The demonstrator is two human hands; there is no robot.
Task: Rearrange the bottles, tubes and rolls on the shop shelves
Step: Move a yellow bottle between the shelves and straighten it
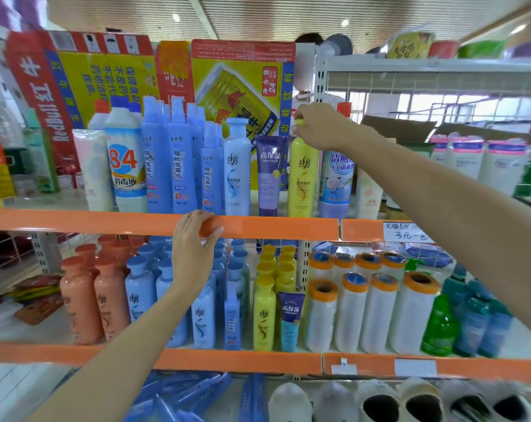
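My right hand (319, 127) grips the cap of a yellow bottle (302, 178) standing upright on the upper shelf, between a purple tube (270, 175) and a blue-white cleaner bottle (336, 181). My left hand (194, 248) rests on the orange front edge of the upper shelf (273, 228), fingers curled over it. Left of the tube stand a pale blue bottle (236, 169), several blue spray bottles (179, 166) and an "84" disinfectant bottle (126, 166). On the lower shelf stand orange bottles (81, 300), blue bottles, yellow bottles (264, 315), a blue tube (291, 321) and white rolls (379, 312).
A Red Bull carton (136, 74) stands behind the upper row. Green and teal bottles (459, 324) fill the lower shelf's right end. The bottom shelf holds blue tubes (182, 397) and white slippers (379, 403). White bottles (471, 159) stand on the neighbouring unit at right. A person is partly visible behind the shelves.
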